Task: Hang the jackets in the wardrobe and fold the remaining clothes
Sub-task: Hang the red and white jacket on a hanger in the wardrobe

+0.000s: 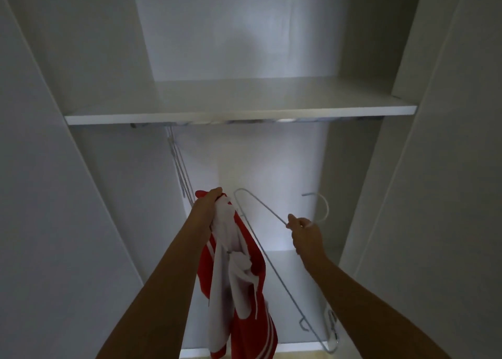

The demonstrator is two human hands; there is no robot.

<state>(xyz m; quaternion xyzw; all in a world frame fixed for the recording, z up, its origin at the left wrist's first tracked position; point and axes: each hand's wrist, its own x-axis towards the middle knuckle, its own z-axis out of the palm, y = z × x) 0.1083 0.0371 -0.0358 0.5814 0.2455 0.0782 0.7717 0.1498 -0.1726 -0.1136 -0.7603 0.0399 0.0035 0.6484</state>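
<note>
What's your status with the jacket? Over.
Left hand grips jacket. Right hand holds hanger, jacket not on it yet. Spare hangers on rail, at left.

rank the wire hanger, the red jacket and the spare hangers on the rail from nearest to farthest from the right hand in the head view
1. wire hanger: gripped in the right hand itself.
2. red jacket: just left of it, held up by the left hand.
3. spare hangers: farther up-left, on the rail beyond the jacket.
</note>
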